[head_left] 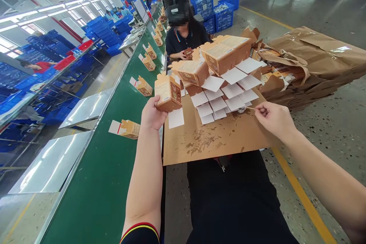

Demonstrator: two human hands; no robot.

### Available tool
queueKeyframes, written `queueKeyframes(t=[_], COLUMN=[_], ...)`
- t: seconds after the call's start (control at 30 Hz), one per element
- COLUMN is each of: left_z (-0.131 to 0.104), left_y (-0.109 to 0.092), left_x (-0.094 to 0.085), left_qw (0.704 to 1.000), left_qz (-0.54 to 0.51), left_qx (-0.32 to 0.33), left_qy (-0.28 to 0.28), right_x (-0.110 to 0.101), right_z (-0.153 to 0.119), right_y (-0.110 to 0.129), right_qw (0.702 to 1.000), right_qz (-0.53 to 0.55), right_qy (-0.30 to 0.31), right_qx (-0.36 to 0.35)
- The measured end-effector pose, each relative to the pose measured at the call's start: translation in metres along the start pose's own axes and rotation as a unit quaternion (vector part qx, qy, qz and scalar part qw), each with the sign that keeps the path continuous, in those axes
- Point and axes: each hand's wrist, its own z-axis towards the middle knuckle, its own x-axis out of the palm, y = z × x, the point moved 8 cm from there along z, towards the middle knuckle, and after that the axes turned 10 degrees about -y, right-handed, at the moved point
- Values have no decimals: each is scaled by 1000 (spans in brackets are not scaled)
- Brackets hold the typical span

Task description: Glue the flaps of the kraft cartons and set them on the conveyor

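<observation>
My left hand (154,114) grips a brown printed carton (168,93) above the left edge of a cardboard-covered surface (206,141). A white flap (175,118) hangs below that carton. To the right, my right hand (270,116) has its fingers pinched on a thin pale strand, which reaches left to a small clear coil (241,109) beside the stacked cartons. The stack of brown cartons (225,55) with white flaps (219,103) stands between my hands, toward the far side.
A green conveyor (94,175) on the left carries a row of small open cartons (130,129). Across the stack, a person in a dark cap (185,42) holds a brown piece. Brown paper-wrapped bundles (320,57) lie at right; blue crates (224,17) stand behind.
</observation>
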Motion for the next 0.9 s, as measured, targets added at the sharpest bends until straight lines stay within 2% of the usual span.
queueKeyframes(t=[0.1,0.2,0.27,0.37,0.5,0.57,0.67,0.73,0.8,0.9], left_z=[-12,-34,-50,-71,-88,-92,-89,-86,-83,-81], left_y=[-2,9,28,73,130,146,158,161,163,166], left_x=[-9,-29,-46,-73,-99,-105,-106,-107,-110,-113], left_qw=[1000,999,999,999,999,997,994,993,993,994], left_qz=[12,9,-11,-41,3,40,90,112,115,105], left_qx=[2,-8,-19,-27,14,40,53,47,39,28], left_qy=[19,32,35,14,-33,-46,-32,-13,-7,-9], right_x=[0,3,9,20,36,43,49,45,32,0], right_z=[6,9,11,11,10,11,17,19,18,0], right_y=[0,0,1,4,11,14,15,13,10,13], right_qw=[1000,999,997,988,969,961,956,957,965,986], right_qz=[-23,-38,-62,-107,-164,-185,-198,-194,-181,-125], right_qy=[10,21,42,97,163,177,181,178,160,81], right_qx=[-3,-19,-32,-56,-91,-106,-120,-119,-106,-75])
